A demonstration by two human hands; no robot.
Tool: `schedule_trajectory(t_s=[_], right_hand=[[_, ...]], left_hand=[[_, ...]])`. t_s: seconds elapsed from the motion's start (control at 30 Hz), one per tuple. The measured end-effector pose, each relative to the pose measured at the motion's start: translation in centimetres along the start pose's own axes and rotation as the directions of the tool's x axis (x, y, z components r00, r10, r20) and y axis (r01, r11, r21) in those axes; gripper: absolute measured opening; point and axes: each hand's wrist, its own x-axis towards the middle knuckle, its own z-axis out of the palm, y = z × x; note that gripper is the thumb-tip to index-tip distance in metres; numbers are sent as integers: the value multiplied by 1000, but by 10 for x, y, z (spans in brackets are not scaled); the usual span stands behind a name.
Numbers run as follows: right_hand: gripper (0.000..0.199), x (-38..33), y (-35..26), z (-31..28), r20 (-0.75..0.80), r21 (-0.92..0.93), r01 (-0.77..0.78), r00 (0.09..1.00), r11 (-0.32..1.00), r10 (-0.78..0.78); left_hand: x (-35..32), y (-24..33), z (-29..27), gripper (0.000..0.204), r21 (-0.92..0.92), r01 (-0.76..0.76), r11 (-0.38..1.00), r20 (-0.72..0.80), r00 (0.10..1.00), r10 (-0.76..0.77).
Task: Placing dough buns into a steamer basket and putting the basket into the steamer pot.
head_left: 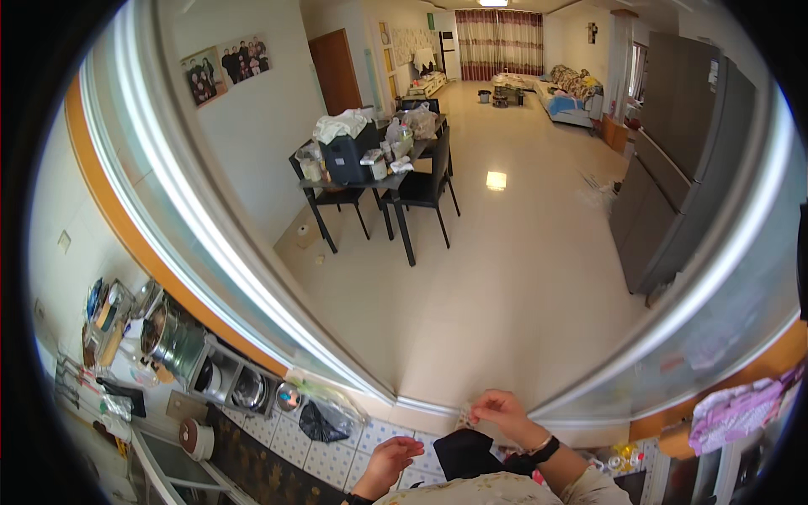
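Note:
My left hand (393,460) is held low in front of me, fingers loosely extended and slightly bent, with nothing visible in it. To its right, my right hand (502,412) is raised over the doorway threshold, its thumb and fingers brought together in a pinch. A small pale speckled piece (464,416) shows at those fingertips; I cannot make out what it is. Just below it is a black piece of fabric (465,455), partly covered by my light patterned clothing (471,489). Whether the right hand touches the black fabric cannot be told.
Sliding glass door frames (312,337) flank the opening. Beyond stand a cluttered dining table (383,176), a black chair (429,187) and a grey refrigerator (665,181). At lower left are a dish rack with pots (250,387), a black plastic bag (322,423) and a brown-lidded cooker (196,438).

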Motion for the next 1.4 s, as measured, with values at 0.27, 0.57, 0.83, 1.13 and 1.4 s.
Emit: schedule_trajectory(t_s=[0.27,0.57,0.83,1.13,1.4], right_hand=[[5,217,-64,-65,-78,-72,48,996,996,-54],[10,377,-126,-155,-345,-106,40,936,994,-75],[12,594,-171,-192,-326,-163,128,929,978,-176],[13,853,-226,-159,-74,-296,162,979,941,-192],[11,1079,-172,-99,201,-222,61,979,973,-16]], left_hand=[[140,204,84,25,89,-141,986,3,990,141],[297,351,111,19,-14,-101,995,21,995,101],[442,514,81,19,-87,-274,958,11,961,276],[521,662,28,23,-189,-357,915,-252,918,306],[541,732,-72,23,-211,-594,776,-557,725,404]])
